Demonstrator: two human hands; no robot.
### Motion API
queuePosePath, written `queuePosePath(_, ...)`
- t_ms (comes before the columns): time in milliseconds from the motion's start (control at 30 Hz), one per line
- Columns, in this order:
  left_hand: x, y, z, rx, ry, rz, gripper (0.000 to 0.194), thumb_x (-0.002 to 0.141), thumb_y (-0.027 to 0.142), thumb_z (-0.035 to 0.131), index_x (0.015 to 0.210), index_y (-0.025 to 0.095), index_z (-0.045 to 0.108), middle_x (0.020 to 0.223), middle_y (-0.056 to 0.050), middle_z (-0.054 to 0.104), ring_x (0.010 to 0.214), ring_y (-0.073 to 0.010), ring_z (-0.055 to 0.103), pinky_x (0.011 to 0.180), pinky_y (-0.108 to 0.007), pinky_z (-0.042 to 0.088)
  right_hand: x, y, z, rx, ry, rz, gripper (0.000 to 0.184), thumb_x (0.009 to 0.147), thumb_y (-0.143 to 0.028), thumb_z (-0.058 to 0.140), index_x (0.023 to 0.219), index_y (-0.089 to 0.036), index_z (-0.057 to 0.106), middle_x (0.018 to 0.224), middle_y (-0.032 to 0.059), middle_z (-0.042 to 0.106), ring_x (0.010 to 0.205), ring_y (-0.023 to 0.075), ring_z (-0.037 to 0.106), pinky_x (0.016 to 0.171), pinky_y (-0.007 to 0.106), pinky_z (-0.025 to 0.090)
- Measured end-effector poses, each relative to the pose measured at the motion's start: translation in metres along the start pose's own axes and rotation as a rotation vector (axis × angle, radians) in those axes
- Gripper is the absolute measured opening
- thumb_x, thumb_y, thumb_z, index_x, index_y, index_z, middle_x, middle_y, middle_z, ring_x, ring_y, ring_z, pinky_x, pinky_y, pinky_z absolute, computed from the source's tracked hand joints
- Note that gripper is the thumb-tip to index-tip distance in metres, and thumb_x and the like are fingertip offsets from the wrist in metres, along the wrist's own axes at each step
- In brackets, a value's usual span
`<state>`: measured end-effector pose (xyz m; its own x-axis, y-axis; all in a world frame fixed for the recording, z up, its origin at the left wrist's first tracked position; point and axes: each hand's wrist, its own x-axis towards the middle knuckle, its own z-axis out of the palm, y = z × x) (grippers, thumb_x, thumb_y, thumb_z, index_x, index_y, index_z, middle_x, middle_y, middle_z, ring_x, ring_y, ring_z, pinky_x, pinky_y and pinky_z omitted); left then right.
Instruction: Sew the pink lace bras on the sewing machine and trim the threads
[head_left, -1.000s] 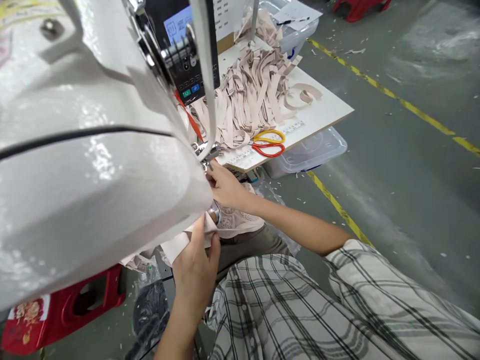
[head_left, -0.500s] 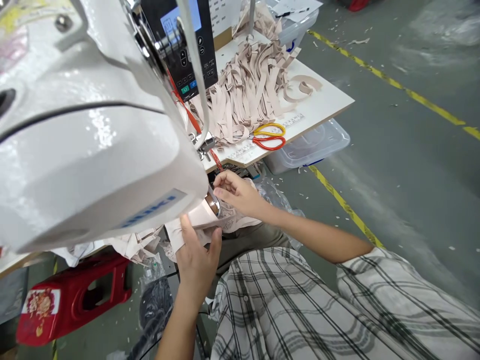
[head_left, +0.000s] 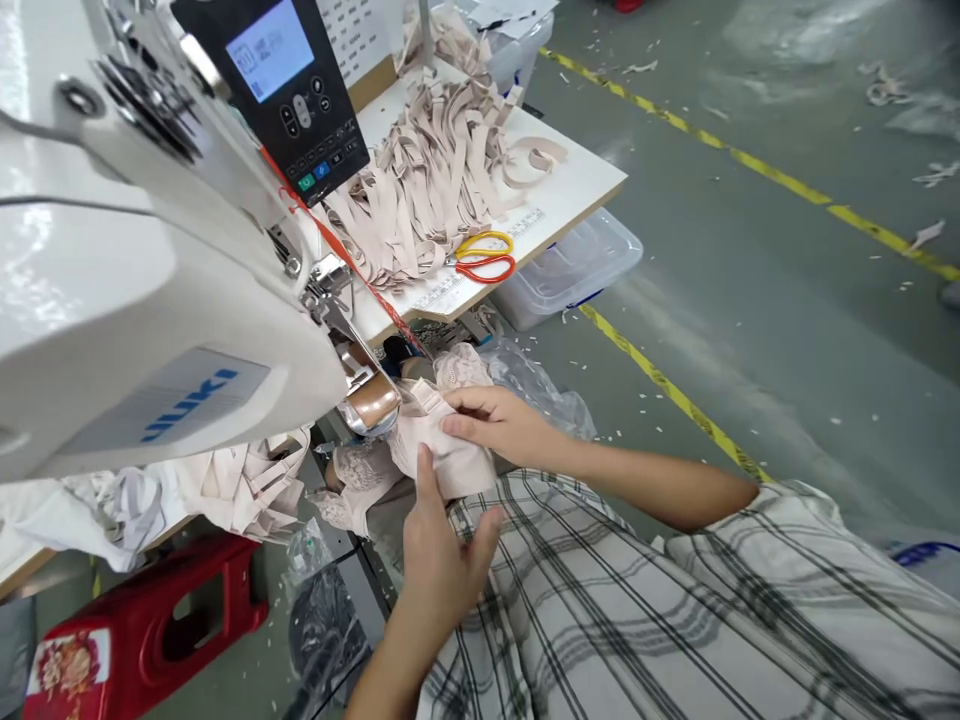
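Observation:
A pale beige bra (head_left: 442,455) with lace parts lies over my lap, in front of the head of a white sewing machine (head_left: 225,390). My right hand (head_left: 499,425) pinches its upper edge between thumb and fingers, just right of the metal presser and needle area (head_left: 371,400). At the lower edge of the same cloth is my left hand (head_left: 442,545), index finger lying on the fabric and thumb apart; its other fingers are partly hidden. A folded strap or band end (head_left: 426,395) stands up by the presser.
Many beige strips (head_left: 427,170) heap on the white table (head_left: 570,180), with red-and-yellow-handled scissors (head_left: 486,257) at the near edge. A control panel (head_left: 277,90) stands behind the machine head. A plastic bin (head_left: 574,265) sits below the table; a red stool (head_left: 150,630) stands at lower left.
The cloth has come out from under the machine head toward me. My right hand has moved down onto it, and my left hand has shifted right and down. The view has turned rightward.

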<state>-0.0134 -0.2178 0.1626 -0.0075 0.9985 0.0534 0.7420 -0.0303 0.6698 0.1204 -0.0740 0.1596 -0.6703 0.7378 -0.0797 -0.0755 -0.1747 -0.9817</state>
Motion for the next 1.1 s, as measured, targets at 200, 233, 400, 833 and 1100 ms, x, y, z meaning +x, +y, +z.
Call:
queuePosePath(200,0.012,-0.004,-0.046,0.04,0.178,0.053,0.025,0.097,0.027,0.051,0.118,0.02,0.062,0.09,-0.005,0.073,0.084,-0.0187,0.071,0.077,-0.029,0.056,-0.005,-0.006,-0.009,0.037,-0.169,0.0,0.034,0.093,-0.048,0.056,0.091,-0.014,0.065,0.08,0.0006,0.061,0.072,0.011,0.053,0.063,0.023,0.041)
queuePosePath(233,0.017,-0.002,-0.051,0.06,0.22,0.148,0.028,0.097,0.025,0.049,0.123,0.019,0.06,0.106,-0.01,0.072,0.1,-0.0219,0.069,0.087,-0.034,0.055,-0.005,-0.008,-0.009,0.004,-0.227,-0.002,0.035,0.094,-0.048,0.055,0.092,-0.014,0.065,0.08,0.0004,0.061,0.071,0.0107,0.053,0.064,0.023,0.041)
queuePosePath(400,0.044,0.0,-0.057,0.169,-0.056,0.124,0.024,0.096,0.031,0.049,0.1,0.016,0.067,0.095,-0.014,0.072,0.1,-0.0276,0.067,0.094,-0.042,0.049,0.001,-0.02,-0.007,-0.584,-0.484,-0.167,0.031,0.098,-0.037,0.05,0.084,-0.015,0.065,0.074,0.0001,0.06,0.068,0.011,0.051,0.063,0.025,0.035)
queuePosePath(833,0.038,-0.046,-0.041,-1.006,-0.075,-0.554,0.032,0.09,0.045,0.062,0.074,0.018,0.059,0.063,0.003,0.051,0.056,-0.009,0.047,0.054,-0.021,0.036,0.017,0.02,0.014,-1.011,0.064,-0.701,0.02,0.095,-0.03,0.058,0.109,-0.02,0.067,0.103,0.0082,0.067,0.096,0.02,0.06,0.084,0.034,0.047)
queuePosePath(1100,0.034,-0.036,-0.046,-0.541,0.041,-0.393,0.03,0.097,0.038,0.05,0.08,0.018,0.065,0.067,0.001,0.054,0.064,-0.0122,0.049,0.061,-0.024,0.038,0.013,0.024,0.026,-0.941,0.07,-0.596,0.022,0.097,-0.034,0.056,0.103,-0.02,0.072,0.088,0.004,0.071,0.082,0.0153,0.064,0.071,0.028,0.049)
